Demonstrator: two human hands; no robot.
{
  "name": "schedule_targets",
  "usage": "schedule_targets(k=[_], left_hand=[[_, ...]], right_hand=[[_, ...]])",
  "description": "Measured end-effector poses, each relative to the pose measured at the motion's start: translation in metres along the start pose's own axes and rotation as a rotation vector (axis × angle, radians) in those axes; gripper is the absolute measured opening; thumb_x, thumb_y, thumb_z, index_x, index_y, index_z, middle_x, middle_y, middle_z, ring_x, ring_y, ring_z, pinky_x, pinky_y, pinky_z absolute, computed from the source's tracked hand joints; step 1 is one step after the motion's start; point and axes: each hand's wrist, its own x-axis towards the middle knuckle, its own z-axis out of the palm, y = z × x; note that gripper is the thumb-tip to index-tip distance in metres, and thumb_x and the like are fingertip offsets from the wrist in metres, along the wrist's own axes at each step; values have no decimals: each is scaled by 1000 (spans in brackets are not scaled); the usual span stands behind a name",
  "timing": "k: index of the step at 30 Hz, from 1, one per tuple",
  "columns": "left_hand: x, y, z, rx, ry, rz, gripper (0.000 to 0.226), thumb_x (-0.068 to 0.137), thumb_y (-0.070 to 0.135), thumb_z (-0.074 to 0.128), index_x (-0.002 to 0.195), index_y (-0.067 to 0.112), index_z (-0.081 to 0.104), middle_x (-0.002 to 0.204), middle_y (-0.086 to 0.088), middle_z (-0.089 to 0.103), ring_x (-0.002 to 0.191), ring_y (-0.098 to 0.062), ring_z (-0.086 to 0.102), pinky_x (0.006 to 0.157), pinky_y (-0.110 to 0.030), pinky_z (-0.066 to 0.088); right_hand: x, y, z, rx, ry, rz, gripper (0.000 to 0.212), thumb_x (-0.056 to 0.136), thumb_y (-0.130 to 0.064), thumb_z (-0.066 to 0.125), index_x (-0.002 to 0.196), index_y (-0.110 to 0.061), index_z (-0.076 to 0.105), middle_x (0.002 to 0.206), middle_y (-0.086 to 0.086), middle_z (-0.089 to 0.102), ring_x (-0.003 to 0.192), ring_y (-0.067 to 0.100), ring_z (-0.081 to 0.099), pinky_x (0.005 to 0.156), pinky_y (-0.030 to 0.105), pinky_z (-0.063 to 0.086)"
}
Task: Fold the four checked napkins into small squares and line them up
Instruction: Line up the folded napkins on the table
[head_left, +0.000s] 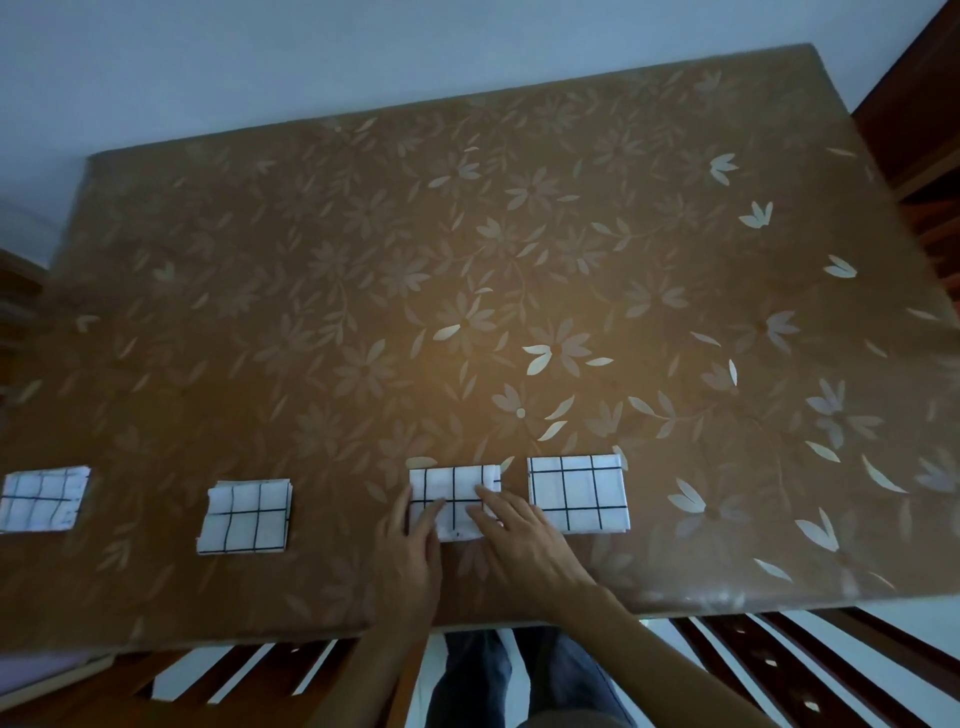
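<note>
Closest to you, below the desk (467, 260) edge, are your trouser legs (467, 675) and the slatted wooden chair backs (753, 654).

Then the action. Your left hand (410, 545) and right hand (524, 540) both lie flat on the pressed napkin (457, 486). The fingers are straight. There is no real grip here, nothing curled or pinched, only palms and fingers pushing down. The left hand covers that napkin's near left part. The right hand comes in at an angle over its near right corner.

The pressed napkin is already a small square, with no long axis to speak of. What counts is the row, which runs left to right along the desk's near edge.

The right-end napkin (576, 493) sits just beside the pressed napkin, with only a narrow strip of desk between them. To the left of the pressed napkin, well apart, lies the second napkin (244, 517), tilted slightly. Further left again, after a similar wide gap, is the left-end napkin (41, 499), cut by the picture's edge.

All four look folded, so I judge that only the spacing is left to do. If you slide the pressed napkin leftward, your left hand is on the leading side. No container shows anywhere.

Beyond the row there is only the floral desk cover.
</note>
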Motion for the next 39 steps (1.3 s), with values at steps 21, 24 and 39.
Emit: schedule_targets(k=[21, 24, 39], left_hand=[[21, 2, 23, 308, -244, 320, 77, 95, 59, 18, 157, 14, 18, 164, -9, 15, 151, -26, 16, 114, -54, 30], [23, 0, 21, 315, -232, 303, 69, 100, 52, 1, 158, 16, 10, 166, -4, 8, 152, -22, 10, 116, -55, 28], [24, -2, 10, 316, -271, 409, 73, 94, 51, 31, 154, 9, 27, 162, -16, 21, 149, -30, 21, 113, -48, 38]], right_hand=[[7, 12, 40, -297, -89, 70, 72, 94, -49, 23, 152, -6, 29, 161, 13, 22, 150, 27, 18, 123, 46, 13], [0, 20, 39, -342, -106, 86, 76, 96, -49, 44, 154, -4, 24, 162, 15, 13, 151, 28, 11, 121, 44, 11], [5, 6, 26, -183, -72, 150, 80, 85, -53, 28, 137, 2, 53, 148, 20, 46, 136, 33, 45, 115, 42, 6]])
